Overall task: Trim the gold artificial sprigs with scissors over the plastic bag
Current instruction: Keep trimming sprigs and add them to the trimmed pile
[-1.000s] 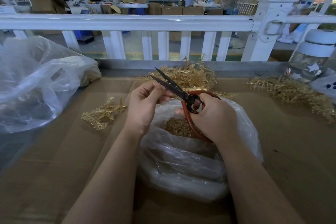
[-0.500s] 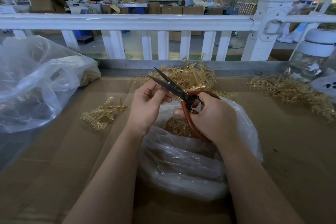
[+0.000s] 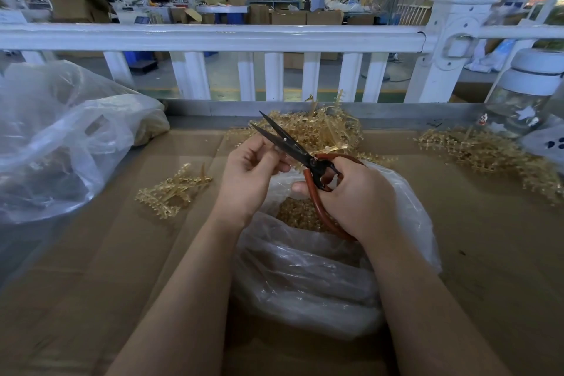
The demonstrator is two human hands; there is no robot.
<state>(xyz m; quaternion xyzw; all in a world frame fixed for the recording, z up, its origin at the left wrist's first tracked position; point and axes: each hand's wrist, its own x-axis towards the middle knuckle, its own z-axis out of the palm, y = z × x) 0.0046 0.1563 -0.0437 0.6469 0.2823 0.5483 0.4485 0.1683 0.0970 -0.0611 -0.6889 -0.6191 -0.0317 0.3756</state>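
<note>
My right hand point(image 3: 358, 197) grips the red-brown handles of the black-bladed scissors point(image 3: 285, 141). The blades stand slightly apart and point up and to the left. My left hand point(image 3: 250, 175) is raised against the blades, its curled fingertips pinching a small bit of gold sprig that the fingers almost hide. Both hands hover over the open clear plastic bag point(image 3: 308, 281), which holds gold trimmings point(image 3: 297, 214). A heap of gold sprigs point(image 3: 328, 128) lies just behind the hands.
One gold sprig point(image 3: 174, 192) lies on the cardboard to the left, and another gold pile point(image 3: 491, 159) lies to the right. A large clear bag point(image 3: 61, 137) fills the left side. A lidded glass jar point(image 3: 528, 94) stands at far right, with a white railing point(image 3: 213, 36) behind the table.
Very little differs. My left hand has edged slightly right toward the blades, and the scissors stay in the same pose.
</note>
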